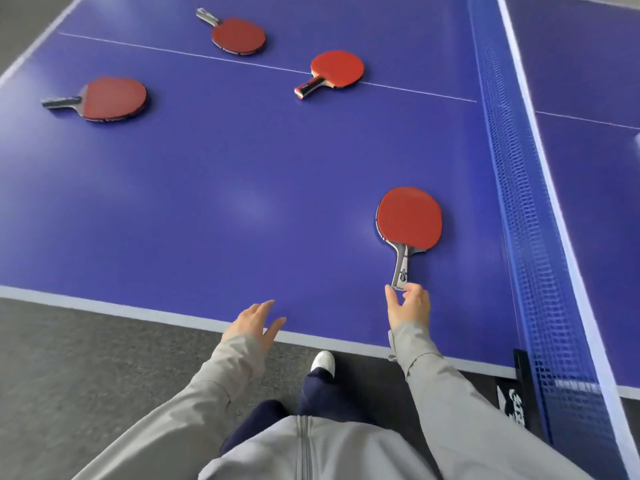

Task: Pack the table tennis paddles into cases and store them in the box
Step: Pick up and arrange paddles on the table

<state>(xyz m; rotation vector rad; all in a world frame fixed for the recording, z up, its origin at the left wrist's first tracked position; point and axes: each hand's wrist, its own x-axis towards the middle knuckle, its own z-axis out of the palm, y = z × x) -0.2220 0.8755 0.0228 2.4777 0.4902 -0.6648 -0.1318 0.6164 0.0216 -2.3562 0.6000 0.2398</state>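
Several red-faced paddles lie flat on the blue table tennis table [242,202]. The nearest paddle [408,220] has a grey handle pointing toward me. My right hand [407,306] pinches the end of that handle between thumb and fingers. My left hand [256,322] hovers over the table's near edge with relaxed, straight fingers and holds nothing. Other paddles lie at the far left [114,98], the far middle [238,36] and the middle right [336,69]. No case or box is in view.
The blue net [519,202] runs along the right side, with its black clamp [519,389] at the table's near edge. Grey carpet [86,368] lies below the table edge. My white shoe [322,362] stands close to the table.
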